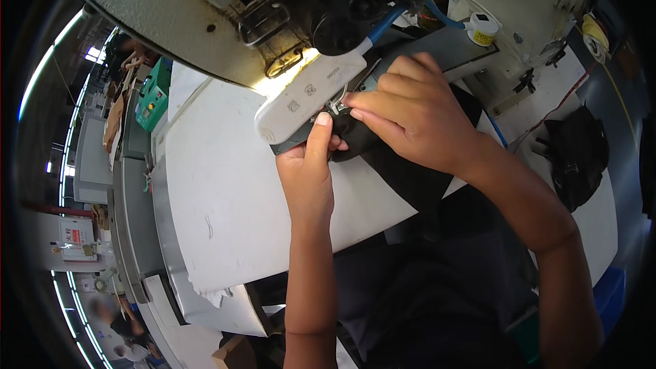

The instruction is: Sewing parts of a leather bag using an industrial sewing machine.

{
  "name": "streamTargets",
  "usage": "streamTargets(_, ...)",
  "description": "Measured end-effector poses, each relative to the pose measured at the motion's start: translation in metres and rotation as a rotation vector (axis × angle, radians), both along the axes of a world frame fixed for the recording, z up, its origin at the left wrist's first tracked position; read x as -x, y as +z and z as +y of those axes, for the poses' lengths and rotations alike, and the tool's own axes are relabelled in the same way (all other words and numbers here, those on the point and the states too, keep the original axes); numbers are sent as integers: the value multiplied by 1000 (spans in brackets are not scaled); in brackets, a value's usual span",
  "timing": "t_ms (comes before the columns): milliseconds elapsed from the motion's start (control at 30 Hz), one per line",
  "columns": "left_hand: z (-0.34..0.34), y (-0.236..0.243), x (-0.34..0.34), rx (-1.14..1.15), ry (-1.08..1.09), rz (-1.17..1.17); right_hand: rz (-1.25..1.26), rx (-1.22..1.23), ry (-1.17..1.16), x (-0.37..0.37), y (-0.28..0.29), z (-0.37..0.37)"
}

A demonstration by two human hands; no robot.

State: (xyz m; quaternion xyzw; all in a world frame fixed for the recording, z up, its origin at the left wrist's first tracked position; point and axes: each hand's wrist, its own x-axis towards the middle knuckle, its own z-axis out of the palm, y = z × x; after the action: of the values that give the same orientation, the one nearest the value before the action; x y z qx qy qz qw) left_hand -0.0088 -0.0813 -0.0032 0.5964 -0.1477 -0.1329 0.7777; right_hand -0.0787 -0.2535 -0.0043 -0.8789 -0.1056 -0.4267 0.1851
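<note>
Both my hands meet at the small metal foot [337,105] of a sewing machine [164,7]. My left hand [307,171] is closed, thumb on top near the foot and fingers curled beneath, on the edge of a piece of black fabric [410,181]. From the other side my right hand [427,119] pinches thumb and forefinger together at the foot; what lies between the fingertips is too small to make out. The fabric hangs below my right hand over the white table's edge. A long white cover [307,99] partly hides the stitching area.
A white table [232,232] spreads to the left. Black cloth [577,154] lies in a heap at the right. Behind my right hand stands a small white canister [482,29] with a blue tube. A green box [152,96] sits far left; people [126,328] work at lower left.
</note>
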Motion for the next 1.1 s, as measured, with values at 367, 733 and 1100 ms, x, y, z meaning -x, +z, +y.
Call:
streamTargets(367,3,-8,0,-14,1,37,111,-266,187,-14,19,-12)
streamTargets(733,-6,3,-2,41,29,142,85,-275,113,-22,13,-8)
streamTargets(1100,-9,-2,7,118,33,108,33,-291,141,-22,7,-8)
